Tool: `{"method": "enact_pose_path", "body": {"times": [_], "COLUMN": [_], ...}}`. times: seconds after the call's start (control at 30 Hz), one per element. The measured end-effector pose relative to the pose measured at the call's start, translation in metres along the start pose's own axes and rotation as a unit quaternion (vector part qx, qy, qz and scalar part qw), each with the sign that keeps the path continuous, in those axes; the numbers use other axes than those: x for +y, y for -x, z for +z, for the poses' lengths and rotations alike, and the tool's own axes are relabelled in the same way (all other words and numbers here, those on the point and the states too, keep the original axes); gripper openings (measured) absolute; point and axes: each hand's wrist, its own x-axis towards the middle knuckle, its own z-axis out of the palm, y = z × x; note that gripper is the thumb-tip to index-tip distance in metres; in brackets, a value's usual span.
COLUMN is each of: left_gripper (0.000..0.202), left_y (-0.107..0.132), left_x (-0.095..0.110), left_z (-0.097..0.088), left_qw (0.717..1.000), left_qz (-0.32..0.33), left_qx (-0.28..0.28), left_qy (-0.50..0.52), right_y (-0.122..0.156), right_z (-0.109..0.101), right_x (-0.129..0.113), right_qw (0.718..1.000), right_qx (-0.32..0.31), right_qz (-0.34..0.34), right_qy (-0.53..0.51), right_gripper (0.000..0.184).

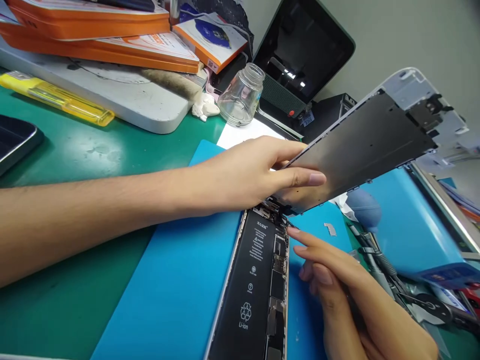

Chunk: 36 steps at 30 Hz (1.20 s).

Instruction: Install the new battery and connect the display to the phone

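Observation:
A phone's screen assembly (360, 135) is tilted up, its grey metal back facing me. My left hand (258, 170) is closed on its lower edge, thumb against the metal back and other fingers mostly out of sight behind. Below it lies the opened phone body (278, 290), with a black Li-ion battery (249, 280) and bare circuitry along its right side. My right hand (352, 295) is beside the phone body, index fingertip at the connector area near the screen's lower end. Its thumb stands off from the index finger, the other fingers curl, and no held item shows.
A blue mat (168, 280) lies under the phone on a green table. Behind are a glass jar (242, 95), orange-and-white boxes (123, 50) and a dark-screened device (303, 45). Cables and tools (378, 260), plus a blue-grey bulb (363, 207), crowd the right side.

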Motion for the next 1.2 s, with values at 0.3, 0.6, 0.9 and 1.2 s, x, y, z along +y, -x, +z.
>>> {"method": "enact_pose_path", "body": {"times": [0.3, 0.6, 0.9, 1.2], "left_gripper": [0.025, 0.022, 0.016, 0.017], "left_y": [0.001, 0.008, 0.010, 0.012], "left_x": [-0.002, -0.004, 0.002, 0.007], "left_z": [-0.004, -0.001, 0.001, 0.001], "left_qw": [0.999, 0.998, 0.998, 0.999], "left_qz": [0.015, 0.038, 0.040, 0.020], "left_qx": [-0.033, -0.031, -0.035, -0.033], "left_qy": [0.031, 0.035, 0.032, 0.038], "right_y": [-0.006, -0.007, -0.001, 0.002], "right_z": [-0.002, -0.005, -0.001, 0.002], "right_x": [0.001, 0.008, 0.013, 0.013], "right_qw": [1.000, 0.999, 0.996, 0.996], "right_qx": [0.000, -0.027, -0.031, -0.033], "right_qz": [0.008, -0.020, -0.056, -0.067], "right_qy": [0.009, 0.033, 0.067, 0.044], "right_gripper": [0.026, 0.023, 0.025, 0.024]}}
